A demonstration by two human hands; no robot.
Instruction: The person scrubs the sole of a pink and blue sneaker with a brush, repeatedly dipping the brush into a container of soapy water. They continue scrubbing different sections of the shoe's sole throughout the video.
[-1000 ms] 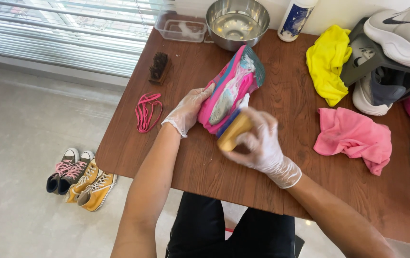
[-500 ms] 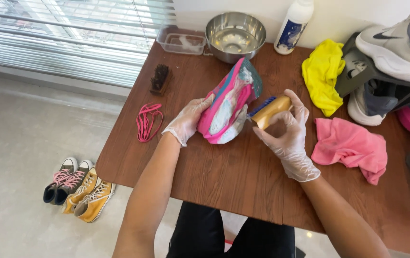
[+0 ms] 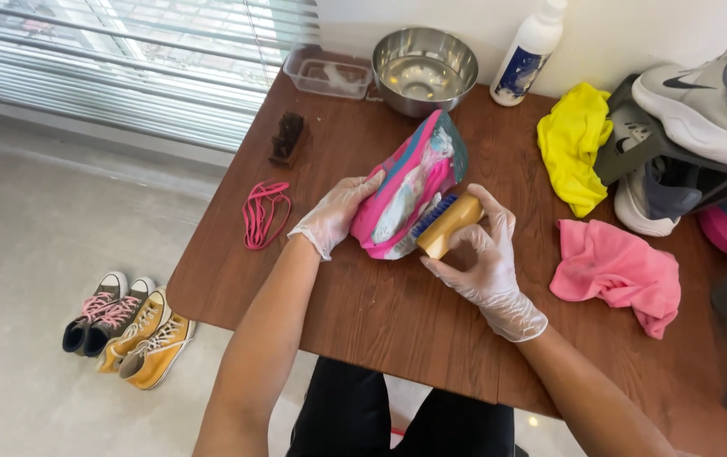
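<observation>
A pink and teal shoe (image 3: 410, 186) lies sole-up on its side on the brown wooden table (image 3: 397, 313). My left hand (image 3: 335, 213), in a clear glove, grips its left edge. In my right hand (image 3: 483, 262), also gloved, is a wooden brush with blue bristles (image 3: 445, 223), its bristles pressed against the shoe's right side near the lower end.
Pink laces (image 3: 263, 211) and a dark brush (image 3: 288, 138) lie at the left. At the back stand a plastic tub (image 3: 329, 74), a metal bowl (image 3: 424, 69) and a white bottle (image 3: 529, 51). Yellow cloth (image 3: 577, 144), pink cloth (image 3: 619, 275) and grey sneakers (image 3: 698, 93) lie right. Small shoes (image 3: 126, 328) sit on the floor.
The brush in my right hand went from the shoe's lower edge up its right side, then back down a little. My left hand stayed on the shoe.
</observation>
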